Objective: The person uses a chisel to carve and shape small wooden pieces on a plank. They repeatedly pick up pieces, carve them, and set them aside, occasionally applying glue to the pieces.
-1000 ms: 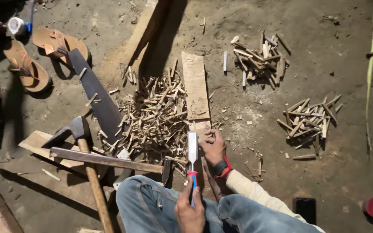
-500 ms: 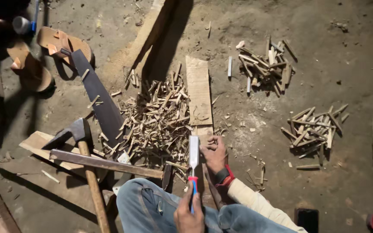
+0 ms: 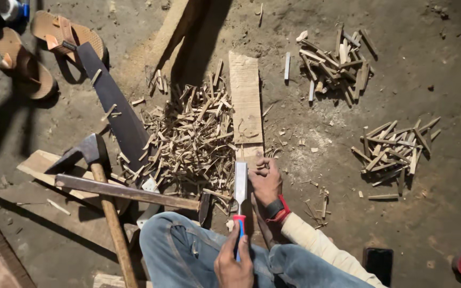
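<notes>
Person seated on the dirt floor, knees in blue jeans at the near edge.

Chisel (image 3: 240, 188): one. Long axis runs near-to-far, blade end pointing away from the person, red-and-blue handle toward them. Left hand (image 3: 234, 261) is closed round the handle, directly near of the blade. Blade tip sits at the near end of the flat plank (image 3: 245, 98), which also lies near-to-far, in line with the chisel.

Right hand (image 3: 265, 180) lies just right of the blade, fingers curled down onto the plank's near end, pinning a small wood piece there; what exactly it grips I cannot tell. It is the hand nearer the cutting edge. Red-strapped watch on that wrist.

Counts:
- hammers: two, a large one (image 3: 89, 152) and a slimmer one (image 3: 126, 192) crossing it, both left of the knees
- saw blade (image 3: 114, 106): one, far left
- sandals (image 3: 44, 45): two, far left corner
- bundles of cut pegs: two, right side (image 3: 337, 61) and (image 3: 396, 154)
- heap of shavings (image 3: 190, 141): one, just left of the plank
</notes>
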`<state>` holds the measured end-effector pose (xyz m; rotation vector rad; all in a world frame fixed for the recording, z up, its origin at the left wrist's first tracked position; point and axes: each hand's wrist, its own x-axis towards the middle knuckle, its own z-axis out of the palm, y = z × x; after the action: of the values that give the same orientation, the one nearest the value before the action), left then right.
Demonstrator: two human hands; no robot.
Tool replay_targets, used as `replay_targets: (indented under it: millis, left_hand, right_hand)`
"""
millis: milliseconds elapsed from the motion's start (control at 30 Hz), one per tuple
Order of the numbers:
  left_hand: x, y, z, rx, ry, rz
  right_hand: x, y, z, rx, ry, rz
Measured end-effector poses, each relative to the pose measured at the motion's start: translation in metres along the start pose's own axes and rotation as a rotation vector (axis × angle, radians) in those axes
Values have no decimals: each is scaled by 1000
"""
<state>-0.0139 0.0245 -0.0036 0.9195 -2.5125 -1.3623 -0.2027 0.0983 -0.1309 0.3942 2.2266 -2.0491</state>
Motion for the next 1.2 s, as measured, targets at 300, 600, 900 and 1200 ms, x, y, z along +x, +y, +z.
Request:
replay_targets:
  millis: [300, 600, 900, 1200]
  left_hand:
    - [43, 35, 3, -34, -74, -172]
    - [12, 34, -9, 37, -75, -161]
    - [33, 47, 4, 94, -78, -178]
    - [47, 44, -28, -529, -156, -273]
  right_hand:
    - [-2, 1, 1, -65, 13, -43]
    - [-4, -9, 4, -90, 22, -26]
    - [-3, -7, 9, -46, 57, -100]
    - [-12, -27, -1, 82, -91, -1]
